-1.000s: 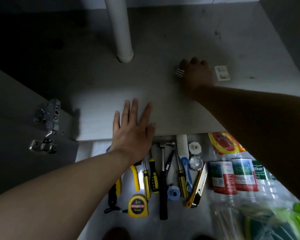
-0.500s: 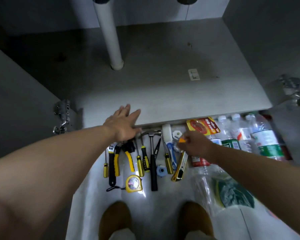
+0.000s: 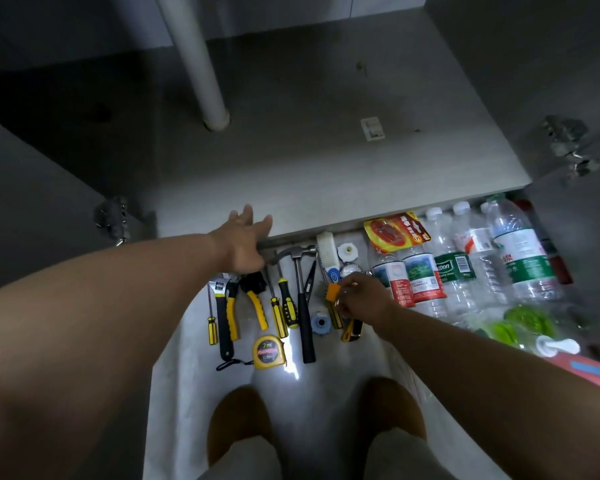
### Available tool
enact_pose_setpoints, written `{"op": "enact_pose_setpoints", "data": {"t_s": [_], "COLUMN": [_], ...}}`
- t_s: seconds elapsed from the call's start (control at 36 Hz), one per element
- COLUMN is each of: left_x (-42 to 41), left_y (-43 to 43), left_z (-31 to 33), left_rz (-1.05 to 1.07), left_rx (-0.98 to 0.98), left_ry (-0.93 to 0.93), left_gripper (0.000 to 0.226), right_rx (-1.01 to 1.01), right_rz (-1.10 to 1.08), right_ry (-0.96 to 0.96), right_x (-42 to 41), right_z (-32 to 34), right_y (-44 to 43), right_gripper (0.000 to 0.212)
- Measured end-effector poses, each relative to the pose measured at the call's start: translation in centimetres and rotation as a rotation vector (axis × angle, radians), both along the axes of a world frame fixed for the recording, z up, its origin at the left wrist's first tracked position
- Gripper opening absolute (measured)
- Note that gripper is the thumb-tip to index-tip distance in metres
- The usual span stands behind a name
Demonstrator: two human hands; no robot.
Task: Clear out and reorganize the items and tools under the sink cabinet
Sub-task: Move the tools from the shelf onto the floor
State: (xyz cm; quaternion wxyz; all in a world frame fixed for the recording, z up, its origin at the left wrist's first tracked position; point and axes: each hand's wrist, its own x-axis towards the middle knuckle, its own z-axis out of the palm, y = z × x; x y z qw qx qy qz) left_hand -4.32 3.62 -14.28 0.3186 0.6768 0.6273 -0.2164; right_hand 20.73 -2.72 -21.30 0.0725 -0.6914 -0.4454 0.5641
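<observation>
I look down into the open sink cabinet, whose grey floor [image 3: 326,168] holds only a small white tag [image 3: 373,129] near the back. My left hand [image 3: 245,242] rests flat and open on the cabinet's front edge. My right hand [image 3: 361,296] hovers low over the row of tools on the floor, pinching a small orange-handled brush [image 3: 331,292]. Below lie a hammer [image 3: 303,306], yellow-handled screwdrivers [image 3: 281,310], pliers [image 3: 257,299], a wrench [image 3: 224,313], a yellow tape measure [image 3: 268,351] and a utility knife [image 3: 352,329].
A white drain pipe [image 3: 201,64] stands at the cabinet's back left. Door hinges [image 3: 113,216] flank the opening. Several plastic bottles [image 3: 465,268], a red packet [image 3: 394,230], a white scrub brush [image 3: 326,251] and green bags [image 3: 523,323] lie right of the tools. My feet [image 3: 243,424] stand just in front.
My right hand has drawn back out of the cabinet with a small item and come down over the tools. My left hand slid back to the cabinet's front edge as my head pulled back.
</observation>
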Motion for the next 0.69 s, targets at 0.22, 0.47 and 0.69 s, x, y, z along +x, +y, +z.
{"op": "enact_pose_setpoints", "data": {"t_s": [0.22, 0.47, 0.69], "left_x": [0.0, 2.1, 8.6], "left_y": [0.1, 0.0, -3.1], "left_z": [-0.3, 2.6, 8.9], "left_rz": [-0.001, -0.038, -0.282], "left_rx": [-0.003, -0.059, -0.073], "left_ry": [0.000, 0.086, 0.110], "left_gripper": [0.094, 0.073, 0.051], "right_rx": [-0.089, -0.141, 0.007], "right_rz": [0.029, 0.147, -0.008], "right_ry": [0.005, 0.012, 0.033], "right_x": [-1.3, 1.5, 9.6], "right_z": [-0.7, 4.1, 12.1], "right_y": [0.3, 0.8, 0.5], "right_gripper": [0.013, 0.020, 0.019]}}
